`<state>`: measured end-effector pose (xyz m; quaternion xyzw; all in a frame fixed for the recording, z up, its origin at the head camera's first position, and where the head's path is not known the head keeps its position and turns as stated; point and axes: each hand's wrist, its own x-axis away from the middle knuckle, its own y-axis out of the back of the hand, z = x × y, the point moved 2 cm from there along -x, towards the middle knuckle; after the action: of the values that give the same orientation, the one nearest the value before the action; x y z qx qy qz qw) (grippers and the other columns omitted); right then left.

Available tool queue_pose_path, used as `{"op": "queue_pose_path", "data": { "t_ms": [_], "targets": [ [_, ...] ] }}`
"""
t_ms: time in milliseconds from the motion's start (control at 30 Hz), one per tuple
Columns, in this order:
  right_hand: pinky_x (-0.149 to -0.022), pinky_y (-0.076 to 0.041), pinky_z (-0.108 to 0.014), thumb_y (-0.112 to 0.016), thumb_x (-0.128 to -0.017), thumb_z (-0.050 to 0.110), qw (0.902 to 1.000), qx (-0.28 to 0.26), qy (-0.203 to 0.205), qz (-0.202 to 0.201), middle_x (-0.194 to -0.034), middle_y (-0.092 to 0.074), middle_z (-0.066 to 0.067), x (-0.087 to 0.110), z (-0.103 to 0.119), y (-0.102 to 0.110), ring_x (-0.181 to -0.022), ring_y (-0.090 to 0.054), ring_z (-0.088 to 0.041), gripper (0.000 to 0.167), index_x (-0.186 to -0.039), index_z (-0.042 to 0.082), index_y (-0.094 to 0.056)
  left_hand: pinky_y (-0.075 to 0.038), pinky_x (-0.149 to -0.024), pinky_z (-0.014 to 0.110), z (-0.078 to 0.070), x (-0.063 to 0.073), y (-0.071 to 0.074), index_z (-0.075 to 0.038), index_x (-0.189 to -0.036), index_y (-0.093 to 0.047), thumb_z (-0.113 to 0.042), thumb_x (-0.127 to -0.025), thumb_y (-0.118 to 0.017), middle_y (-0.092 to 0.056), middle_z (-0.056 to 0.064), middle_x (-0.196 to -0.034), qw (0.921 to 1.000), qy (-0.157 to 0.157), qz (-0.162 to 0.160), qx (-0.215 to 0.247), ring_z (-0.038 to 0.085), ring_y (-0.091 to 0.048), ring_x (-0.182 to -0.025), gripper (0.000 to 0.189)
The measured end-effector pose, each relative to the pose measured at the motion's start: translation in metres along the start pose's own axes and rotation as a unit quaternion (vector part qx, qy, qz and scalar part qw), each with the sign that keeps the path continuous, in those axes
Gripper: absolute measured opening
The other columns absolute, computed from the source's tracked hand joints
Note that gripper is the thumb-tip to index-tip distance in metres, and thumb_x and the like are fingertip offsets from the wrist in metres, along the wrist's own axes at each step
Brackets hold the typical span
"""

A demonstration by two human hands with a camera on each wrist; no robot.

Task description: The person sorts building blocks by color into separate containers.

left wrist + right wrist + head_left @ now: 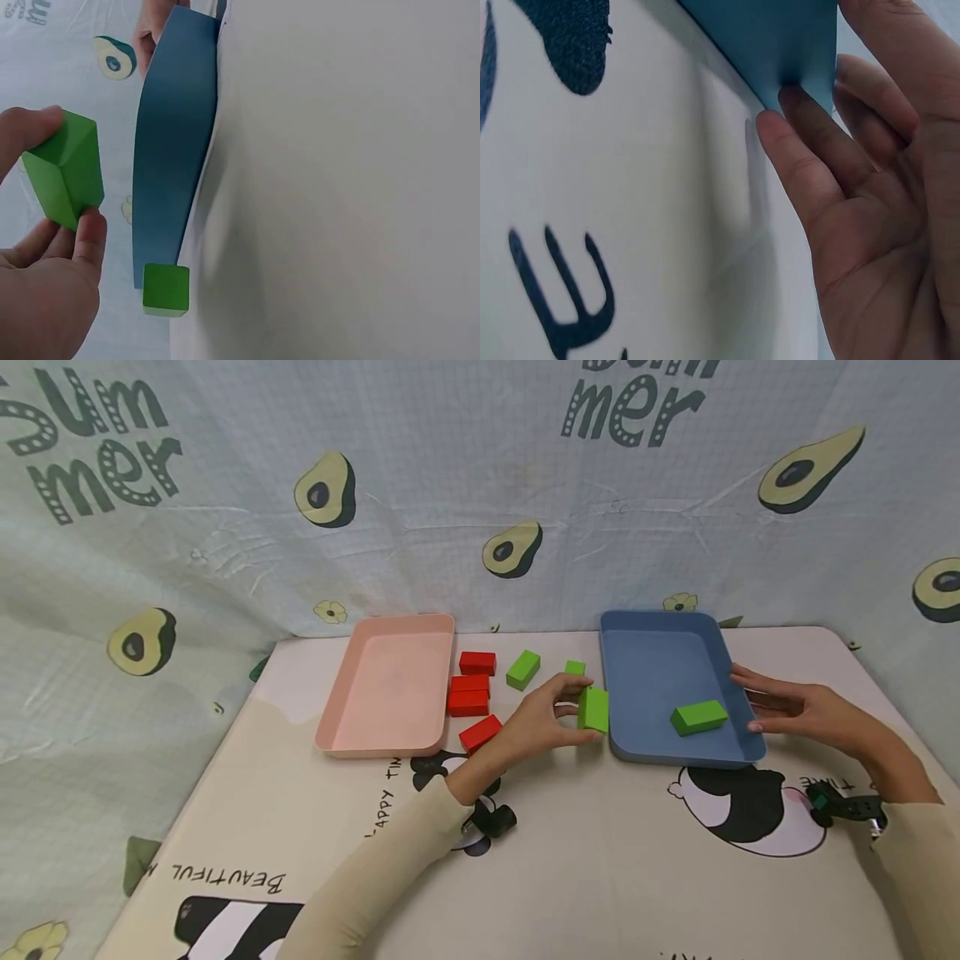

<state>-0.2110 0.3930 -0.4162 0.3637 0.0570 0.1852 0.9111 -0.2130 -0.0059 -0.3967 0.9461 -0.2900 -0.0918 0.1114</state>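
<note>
My left hand pinches a green block between thumb and fingers, raised beside the left wall of the blue tray. In the left wrist view the held block tilts, thumb on top and fingertips beneath. Another green block lies inside the blue tray. Behind my left hand sits a partly hidden green block, with one more green block farther left. At the tray's right side my right hand rests with extended fingers; in the right wrist view its fingertips are against the outer wall.
A pink tray stands at the left of the table. Several red blocks lie in a rough column along its right side. Behind the table hangs a patterned cloth. Each wrist wears a small black camera.
</note>
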Motion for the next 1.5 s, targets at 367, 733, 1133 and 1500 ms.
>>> {"op": "queue_pose_path", "data": {
  "t_ms": [367, 733, 1133, 1500],
  "targets": [
    [-0.088, -0.041, 0.0, -0.069, -0.099, 0.019, 0.9994, 0.029, -0.006, -0.017, -0.163, -0.034, 0.005, 0.0, 0.001, 0.0, -0.117, -0.044, 0.022, 0.061, -0.156, 0.017, -0.044, -0.045, -0.112, 0.037, -0.007, -0.001, -0.008, -0.001, -0.146, -0.049, 0.005, -0.078, -0.085, -0.051, 0.014, -0.148, 0.9978, -0.019, 0.011, 0.063, 0.017, -0.054, -0.134, 0.077],
    [-0.087, -0.042, -0.001, -0.068, -0.1, 0.019, 0.9996, 0.019, -0.012, -0.016, -0.163, -0.033, 0.006, 0.001, 0.001, 0.0, -0.117, -0.045, 0.022, 0.062, -0.157, 0.018, -0.043, -0.049, -0.107, 0.029, -0.01, -0.003, -0.012, -0.002, -0.143, -0.056, 0.004, -0.08, -0.084, -0.058, 0.008, -0.144, 0.9941, -0.02, 0.013, 0.105, 0.005, -0.058, -0.125, 0.07],
    [-0.087, -0.043, -0.001, -0.069, -0.099, 0.02, 0.9996, 0.016, -0.019, -0.014, -0.162, -0.033, 0.01, 0.0, 0.0, -0.001, -0.114, -0.046, 0.022, 0.064, -0.157, 0.018, -0.041, -0.046, -0.111, 0.041, -0.014, -0.009, -0.015, -0.001, -0.141, -0.054, 0.004, -0.082, -0.083, -0.057, 0.005, -0.142, 0.9938, 0.002, 0.025, 0.108, 0.009, -0.058, -0.127, 0.066],
    [-0.086, -0.042, 0.001, -0.07, -0.098, 0.022, 0.9994, 0.028, -0.02, -0.01, -0.162, -0.033, 0.012, -0.004, 0.0, 0.002, -0.117, -0.04, 0.027, 0.064, -0.156, 0.018, -0.043, -0.048, -0.109, 0.038, -0.019, -0.02, -0.018, -0.005, -0.138, -0.061, -0.002, -0.079, -0.087, -0.063, 0.003, -0.139, 0.9969, 0.013, 0.007, 0.077, 0.006, -0.063, -0.122, 0.065]
  ]
}}
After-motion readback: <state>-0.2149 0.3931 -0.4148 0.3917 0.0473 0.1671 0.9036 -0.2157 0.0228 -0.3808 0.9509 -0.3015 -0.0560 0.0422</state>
